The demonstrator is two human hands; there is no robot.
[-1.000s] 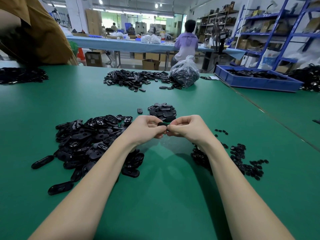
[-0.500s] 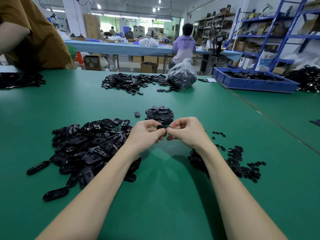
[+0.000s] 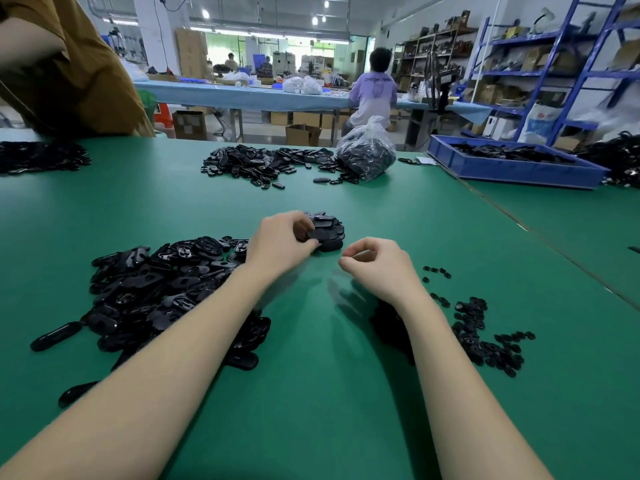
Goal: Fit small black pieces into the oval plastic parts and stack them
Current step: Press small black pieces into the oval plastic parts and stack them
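Most of the work looks undone — a big heap of oval plastic parts (image 3: 166,289) lies by the left arm and a scatter of small black pieces (image 3: 485,337) by the right, against one small stack (image 3: 327,232) of parts beyond the hands. The right hand (image 3: 377,268) hovers loosely curled, holding nothing I can see. Farther out, the left hand (image 3: 280,242) pinches an oval part (image 3: 313,234) at the stack's near edge — apparently setting it down.
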